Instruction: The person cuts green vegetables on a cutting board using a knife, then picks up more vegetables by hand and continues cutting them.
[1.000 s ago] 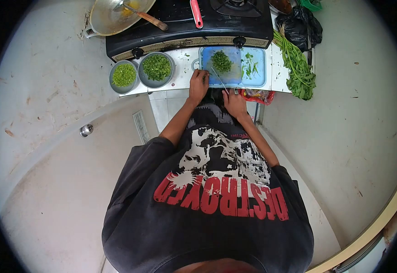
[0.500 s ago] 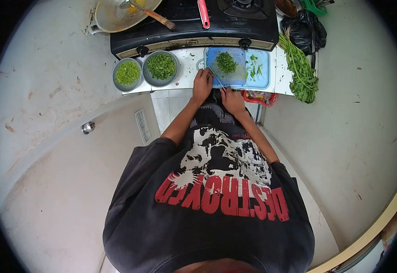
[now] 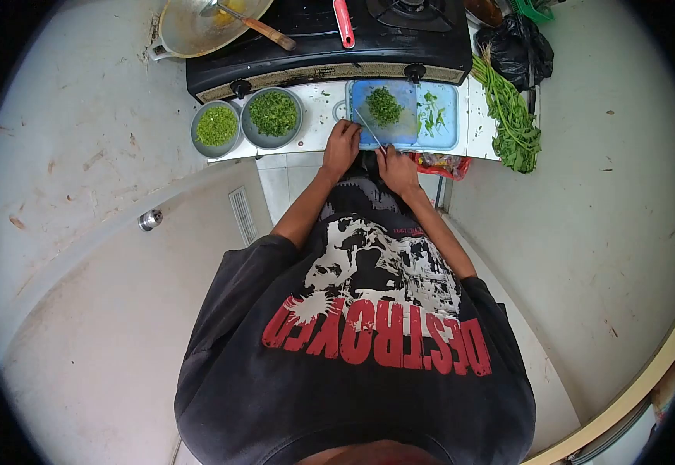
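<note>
My right hand (image 3: 398,169) is closed around the handle of a knife (image 3: 370,129), whose blade points up and left over the blue cutting board (image 3: 408,94). At the board's left edge rests my left hand (image 3: 342,147), its fingers bent together; what they hold, if anything, is too small to tell. A pile of chopped greens (image 3: 384,106) lies on the board above the blade. Loose leaf pieces (image 3: 431,114) are scattered on the light blue tray (image 3: 450,128) under the board's right side.
Left of the board stand two grey bowls of chopped greens (image 3: 217,126) (image 3: 274,113). Behind is a black stove (image 3: 322,50) with a wok (image 3: 190,31) and a red handle (image 3: 343,23). At right lie leafy stalks (image 3: 514,128) and a black bag (image 3: 517,53).
The knife blade has tilted slightly and shows more clearly, a little apart from my left hand. My left hand has shifted slightly at the board's edge. The whole view has moved marginally.
</note>
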A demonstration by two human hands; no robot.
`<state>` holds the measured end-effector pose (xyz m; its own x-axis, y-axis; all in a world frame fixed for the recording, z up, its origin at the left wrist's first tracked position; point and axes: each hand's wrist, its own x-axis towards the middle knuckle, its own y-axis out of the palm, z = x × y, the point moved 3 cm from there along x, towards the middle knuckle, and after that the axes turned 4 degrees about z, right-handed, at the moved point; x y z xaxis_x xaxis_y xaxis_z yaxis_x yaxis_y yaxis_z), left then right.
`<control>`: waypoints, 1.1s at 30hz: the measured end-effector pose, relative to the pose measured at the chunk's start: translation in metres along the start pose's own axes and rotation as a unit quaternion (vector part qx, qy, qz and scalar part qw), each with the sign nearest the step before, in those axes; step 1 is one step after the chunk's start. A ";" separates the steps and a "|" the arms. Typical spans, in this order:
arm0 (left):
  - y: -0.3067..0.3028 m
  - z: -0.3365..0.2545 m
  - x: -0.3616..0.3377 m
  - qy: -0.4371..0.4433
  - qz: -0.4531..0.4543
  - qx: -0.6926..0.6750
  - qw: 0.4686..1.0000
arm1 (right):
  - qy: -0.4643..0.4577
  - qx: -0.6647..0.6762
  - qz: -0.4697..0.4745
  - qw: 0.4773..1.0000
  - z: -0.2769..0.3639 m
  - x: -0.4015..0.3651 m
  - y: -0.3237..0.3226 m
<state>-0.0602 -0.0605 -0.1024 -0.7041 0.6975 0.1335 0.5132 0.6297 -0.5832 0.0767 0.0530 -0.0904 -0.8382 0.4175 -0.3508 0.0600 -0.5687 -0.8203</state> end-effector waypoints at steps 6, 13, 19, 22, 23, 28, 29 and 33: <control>-0.001 -0.002 0.000 -0.040 -0.006 -0.012 0.999 | -0.004 -0.001 -0.006 1.000 0.002 -0.003 0.014; 0.001 0.007 0.002 -0.056 -0.002 -0.034 0.998 | -0.029 -0.011 -0.028 0.999 0.001 0.008 0.017; 0.002 0.011 0.001 -0.073 -0.004 -0.041 0.996 | 0.007 -0.021 -0.004 1.000 -0.011 -0.012 0.006; 0.001 0.006 0.002 -0.050 0.002 -0.028 0.998 | 0.020 -0.006 -0.007 1.000 -0.010 -0.010 0.003; -0.001 0.005 0.002 -0.043 0.003 -0.025 0.999 | 0.020 -0.001 -0.010 1.000 -0.009 -0.007 0.004; -0.002 0.001 0.002 -0.044 0.000 -0.022 0.999 | -0.011 0.010 -0.017 1.000 0.011 0.007 0.013; -0.002 0.002 0.002 -0.040 -0.003 -0.022 0.999 | -0.010 0.016 -0.020 1.000 0.014 0.010 0.013; -0.001 0.001 0.002 -0.050 -0.005 -0.011 0.999 | -0.027 0.013 -0.042 0.999 0.013 0.013 0.020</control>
<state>-0.0631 -0.0600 -0.1025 -0.7548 0.6534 0.0577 0.5152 0.6451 -0.5643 0.0597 0.0378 -0.1055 -0.8679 0.4256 -0.2561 -0.0244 -0.5515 -0.8338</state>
